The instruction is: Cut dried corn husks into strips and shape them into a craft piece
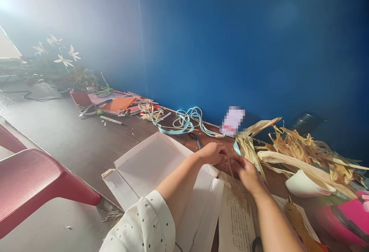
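My left hand (pixel 213 153) is closed in a pinch over the table, just past the right edge of an opened white cardboard box (pixel 158 163). Close beside it, my right hand (pixel 246 173) is closed too. The fingertips of both meet around a thin brownish strand (pixel 231 167), part of which hangs down between them; its ends are hard to make out. Below the hands lies a sheet of printed paper (pixel 236 213). Pale dried corn husks (pixel 249 152) lie just beyond my right hand. Dark scissors (pixel 195 139) rest behind my left hand.
More husks (pixel 305 144) and a tilted white cup (pixel 307 184) are at right, near a bright pink object (pixel 351 219). A light-blue lanyard (pixel 190 119), orange paper (pixel 118 104) and husk-like flowers (pixel 65 59) line the blue partition (pixel 230 44). A red chair (pixel 34 182) stands left.
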